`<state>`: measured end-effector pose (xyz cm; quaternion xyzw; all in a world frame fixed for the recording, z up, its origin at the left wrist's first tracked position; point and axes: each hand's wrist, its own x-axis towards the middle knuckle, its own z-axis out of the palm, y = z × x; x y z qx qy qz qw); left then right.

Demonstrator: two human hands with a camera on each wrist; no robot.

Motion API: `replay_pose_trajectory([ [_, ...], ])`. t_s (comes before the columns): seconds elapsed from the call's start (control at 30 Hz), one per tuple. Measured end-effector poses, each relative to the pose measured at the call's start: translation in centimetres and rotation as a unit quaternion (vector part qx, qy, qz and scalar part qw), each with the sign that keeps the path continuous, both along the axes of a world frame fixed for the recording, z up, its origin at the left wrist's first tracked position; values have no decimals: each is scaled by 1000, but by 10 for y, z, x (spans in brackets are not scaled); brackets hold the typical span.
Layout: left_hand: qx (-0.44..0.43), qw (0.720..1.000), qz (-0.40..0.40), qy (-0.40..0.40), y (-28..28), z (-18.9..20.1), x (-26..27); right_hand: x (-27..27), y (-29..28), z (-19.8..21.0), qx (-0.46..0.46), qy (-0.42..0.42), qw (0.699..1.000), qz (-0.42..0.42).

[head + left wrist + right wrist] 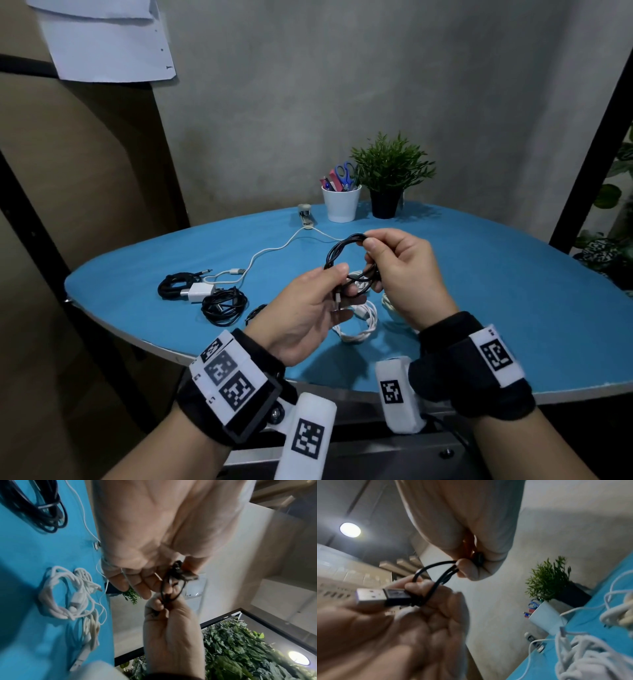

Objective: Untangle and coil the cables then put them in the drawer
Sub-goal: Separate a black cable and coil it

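Above the blue table [513, 308] both hands hold one black cable [342, 253] wound into a small coil. My right hand [371, 257] pinches the coil's top and far side. My left hand [337, 284] grips its lower part and the silver USB plug [370, 597]. The left wrist view shows the black cable [171, 586] between the left hand [137, 586] and the right hand [164, 608]. Below the hands a white coiled cable [359, 323] lies on the table. To the left lie black coiled cables [224, 305], a white charger [200, 293] and a loose white cable [274, 251].
At the back of the table stand a white cup with scissors [341, 204], a potted plant [387, 181] and a stapler [305, 214]. A cream cable [390, 305] lies under my right hand. The table's front edge [565, 394] runs just ahead of my wrists.
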<state>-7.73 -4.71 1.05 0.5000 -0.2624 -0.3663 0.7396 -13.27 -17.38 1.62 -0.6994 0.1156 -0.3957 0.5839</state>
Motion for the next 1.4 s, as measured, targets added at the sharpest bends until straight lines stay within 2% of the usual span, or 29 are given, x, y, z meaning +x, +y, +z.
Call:
replay_pose_trajectory([
  [0.13,19,999,45,-9,-4,0,2,-4,0,2,29,-8,999,24],
  [0.3,51,988,118,-91,-11,-1,4,-5,2,5,65,-20,996,66],
  [0.53,54,988,98,-111,-7,-5,11,-11,-5,3,53,5,990,128],
  [0.63,71,980,115,-147,-7,-2,13,-15,-6,7,34,10,988,151],
  [0.83,97,937,166,-290,-7,-2,17,-12,-5,6,-14,29,998,62],
  [1.0,0,930,171,-326,2,0,14,-12,-8,5,-3,35,999,33],
  [1.1,-22,917,181,-356,3,-2,15,-10,-10,4,12,34,999,13],
  [1.17,2,897,178,-404,5,-1,19,-12,-14,3,50,37,998,27],
  [1.27,60,848,187,-492,9,2,29,-16,-18,0,94,74,989,87],
  [1.33,97,824,183,-527,12,3,34,-16,-22,-4,60,117,989,71],
  [1.4,123,815,167,-542,14,1,36,-13,-26,-5,8,153,988,11],
])
